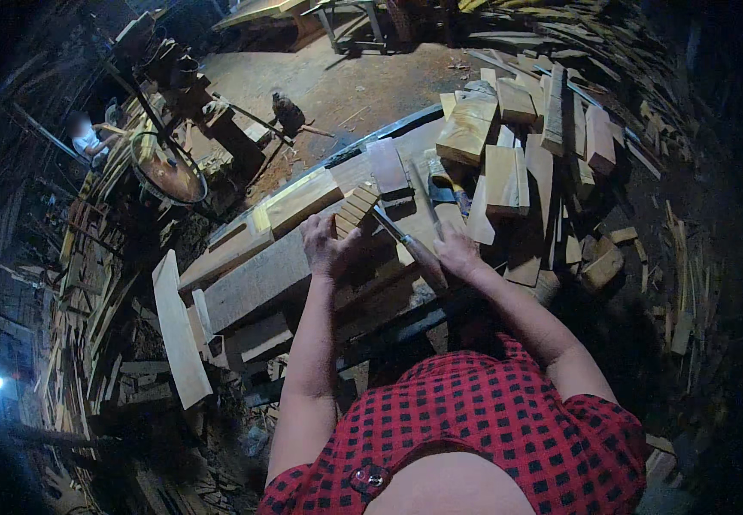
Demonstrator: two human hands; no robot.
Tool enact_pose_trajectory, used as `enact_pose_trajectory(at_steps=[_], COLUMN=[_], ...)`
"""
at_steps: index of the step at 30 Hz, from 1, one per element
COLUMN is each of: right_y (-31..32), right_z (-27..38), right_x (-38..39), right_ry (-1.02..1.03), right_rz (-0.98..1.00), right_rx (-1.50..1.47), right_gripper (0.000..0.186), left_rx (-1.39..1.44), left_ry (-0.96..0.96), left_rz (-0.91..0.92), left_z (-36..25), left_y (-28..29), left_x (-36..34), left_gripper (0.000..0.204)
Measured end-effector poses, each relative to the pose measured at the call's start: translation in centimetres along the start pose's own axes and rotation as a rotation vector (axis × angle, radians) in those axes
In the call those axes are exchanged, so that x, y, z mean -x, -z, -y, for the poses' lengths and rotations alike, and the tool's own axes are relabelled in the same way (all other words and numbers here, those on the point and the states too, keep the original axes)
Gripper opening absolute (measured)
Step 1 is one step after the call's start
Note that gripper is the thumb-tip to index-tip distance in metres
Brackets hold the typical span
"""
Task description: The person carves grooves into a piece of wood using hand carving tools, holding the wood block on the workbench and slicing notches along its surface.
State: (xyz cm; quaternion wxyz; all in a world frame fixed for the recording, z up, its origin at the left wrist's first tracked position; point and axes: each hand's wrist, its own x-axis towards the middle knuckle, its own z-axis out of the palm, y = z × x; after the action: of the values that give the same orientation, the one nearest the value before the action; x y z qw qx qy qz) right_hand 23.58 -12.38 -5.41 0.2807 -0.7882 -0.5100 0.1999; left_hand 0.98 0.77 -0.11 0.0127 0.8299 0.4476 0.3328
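My left hand [327, 247] is closed around the near end of a small wooden block [357, 209] with a row of cuts across its top. My right hand [457, 251] grips a long, slim grey-brown bar [424, 194], perhaps a file, which points away from me. Between the hands lies a chisel [424, 257] with a wooden handle; its metal blade reaches up toward the block's right end. Under both hands is a workbench of thick timber beams [260, 276]. A flat pale wooden piece [386, 166] rests just beyond the block.
Cut wood blocks [506, 178] are heaped at the bench's right end. A curved plank [180, 330] leans at the left end. Beyond stand a round, rimmed pan-like object [169, 169] and a seated person [90, 142]. Scrap wood [88, 343] piles up on the left.
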Motion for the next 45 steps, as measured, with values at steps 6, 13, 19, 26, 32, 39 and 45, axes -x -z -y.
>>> enact_pose_trajectory(at_steps=[6,13,19,26,32,39,45], right_y=[3.2,9.6,-6.5,-8.3,-9.1,-9.9,-10.2], right_z=[-2.7,-11.5,-36.9,-33.3,-33.4,-32.4,-32.2], right_x=[7.6,19.5,26.3,18.7,16.1,14.8,14.8], right_ry=[0.361,-0.411,-0.957,-0.88,-0.836,-0.799,-0.784], right_rz=[-0.293,0.486,-0.265,0.048,0.138,0.195,0.204], right_rx=[-0.101,-1.114,-1.296,-1.207,-1.152,-1.104,-1.071], right_gripper=[0.038,0.023,0.057,0.056,0.056,0.055,0.054], left_rx=[0.045,-0.077,-0.037,-0.083,-0.091,-0.118,-0.103], left_ry=[-0.051,0.017,-0.044,-0.029,0.01,0.012,0.02], left_rz=[-0.083,0.018,-0.082,-0.032,-0.017,0.034,0.025], left_z=[2.3,3.2,2.1,3.0,1.6,1.5,1.5], left_y=[-1.8,-1.2,-1.8,-2.2,-1.5,-1.2,-1.2], left_x=[0.5,0.5,0.1,0.4,0.4,0.1,0.0], left_gripper=[0.048,0.049,0.05,0.056,0.058,0.057,0.058])
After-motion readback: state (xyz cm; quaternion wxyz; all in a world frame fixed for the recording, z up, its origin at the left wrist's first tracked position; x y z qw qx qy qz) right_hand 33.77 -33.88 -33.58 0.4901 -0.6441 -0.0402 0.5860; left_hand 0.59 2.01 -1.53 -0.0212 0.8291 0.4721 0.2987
